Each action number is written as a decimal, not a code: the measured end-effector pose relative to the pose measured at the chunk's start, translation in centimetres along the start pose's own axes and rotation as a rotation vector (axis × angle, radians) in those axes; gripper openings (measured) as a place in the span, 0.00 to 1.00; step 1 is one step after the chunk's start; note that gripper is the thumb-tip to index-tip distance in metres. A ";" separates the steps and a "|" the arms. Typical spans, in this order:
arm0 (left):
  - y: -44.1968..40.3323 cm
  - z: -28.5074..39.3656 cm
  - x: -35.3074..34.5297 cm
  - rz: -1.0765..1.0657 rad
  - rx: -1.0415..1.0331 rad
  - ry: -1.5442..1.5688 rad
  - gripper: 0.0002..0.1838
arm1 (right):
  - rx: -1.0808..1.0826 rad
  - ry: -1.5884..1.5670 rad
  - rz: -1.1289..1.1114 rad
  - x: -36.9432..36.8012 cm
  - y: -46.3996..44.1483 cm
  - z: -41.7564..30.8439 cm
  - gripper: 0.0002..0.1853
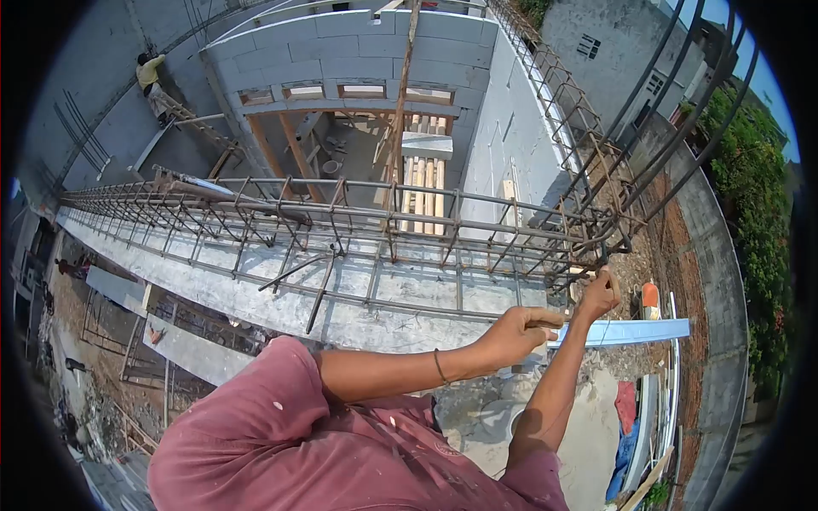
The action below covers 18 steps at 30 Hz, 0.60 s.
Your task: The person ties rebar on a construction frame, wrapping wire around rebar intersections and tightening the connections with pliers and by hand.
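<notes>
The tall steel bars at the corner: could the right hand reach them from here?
Probably yes: the right hand is at the end of the steel cage, close to the tall bars; only the cage's bars seem in the way.

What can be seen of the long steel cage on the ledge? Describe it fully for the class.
The cage is a long, open frame of thin, brownish-grey bars, apparently steel, linked by many angular hoops. It lies lengthwise along the pale ledge, its right end meeting a cluster of tall bars. Short bars jut from its near side. The right hand is at its right end; whether they touch is unclear.
</notes>
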State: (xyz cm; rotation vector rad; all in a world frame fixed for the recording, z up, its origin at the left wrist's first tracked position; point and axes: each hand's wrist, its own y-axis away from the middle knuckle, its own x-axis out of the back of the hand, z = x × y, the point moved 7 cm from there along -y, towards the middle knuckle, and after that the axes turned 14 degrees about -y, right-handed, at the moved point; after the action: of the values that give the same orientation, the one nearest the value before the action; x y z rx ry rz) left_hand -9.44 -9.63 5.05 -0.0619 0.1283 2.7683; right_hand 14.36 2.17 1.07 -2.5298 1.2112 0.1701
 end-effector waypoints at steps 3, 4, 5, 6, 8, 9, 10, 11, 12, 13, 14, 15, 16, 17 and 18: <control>8.5 -3.0 7.8 -0.174 0.034 -0.058 0.16 | -0.469 -0.493 -0.070 0.7 -3.7 7.1 0.11; 11.1 -5.0 11.2 -0.082 0.074 -0.048 0.16 | -0.649 -0.698 -0.171 1.3 -6.1 10.6 0.09; 14.0 -6.2 14.8 0.054 0.148 -0.092 0.16 | -0.880 -0.860 -0.177 1.4 -6.7 11.8 0.08; 16.7 -8.6 18.4 0.210 0.116 -0.124 0.16 | -1.103 -1.025 -0.167 1.0 -6.7 11.8 0.07; 22.8 -10.3 25.4 0.610 0.212 -0.402 0.14 | -1.143 -0.998 -0.050 1.0 -7.0 11.6 0.08; 25.7 -8.3 27.7 0.848 0.299 -0.620 0.13 | -1.279 -1.139 -0.268 1.3 -8.3 13.7 0.08; 27.7 -6.9 29.5 1.048 0.115 -0.806 0.12 | -1.277 -1.129 -0.273 0.5 -7.7 13.3 0.08; 28.7 -5.5 30.4 1.115 0.064 -1.145 0.12 | -1.225 -1.169 -0.185 0.1 -6.8 12.5 0.08; 28.5 -4.6 31.1 1.142 0.029 -1.236 0.14 | -1.166 -1.210 -0.095 0.2 -6.6 11.7 0.07; 27.3 -4.5 32.0 1.082 0.036 -1.320 0.18 | -1.073 -1.187 -0.303 0.1 -7.0 12.1 0.07; 26.0 -4.6 32.5 1.018 0.034 -1.404 0.23 | -0.786 -0.974 -0.256 1.1 -7.7 12.9 0.10; 24.9 -5.2 32.8 1.001 0.011 -1.395 0.23 | -0.770 -0.836 -0.058 -0.2 -1.5 8.0 0.16; 23.2 -6.4 33.2 0.973 0.090 -1.480 0.30 | -0.624 -0.674 -0.113 0.0 0.6 7.6 0.18; 21.2 -7.0 33.4 0.940 0.155 -1.566 0.36 | -0.507 -0.542 -0.128 -0.6 5.6 4.0 0.15; 19.7 -6.8 33.3 0.909 0.093 -1.560 0.36 | -0.377 -0.385 -0.236 -0.3 9.3 2.3 0.12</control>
State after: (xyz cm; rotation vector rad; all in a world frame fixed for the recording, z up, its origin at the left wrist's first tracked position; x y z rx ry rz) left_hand -47.43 -16.59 -2.07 2.5352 -0.1794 2.5933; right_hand 7.07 -2.22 -3.26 -2.7465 0.7811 0.8541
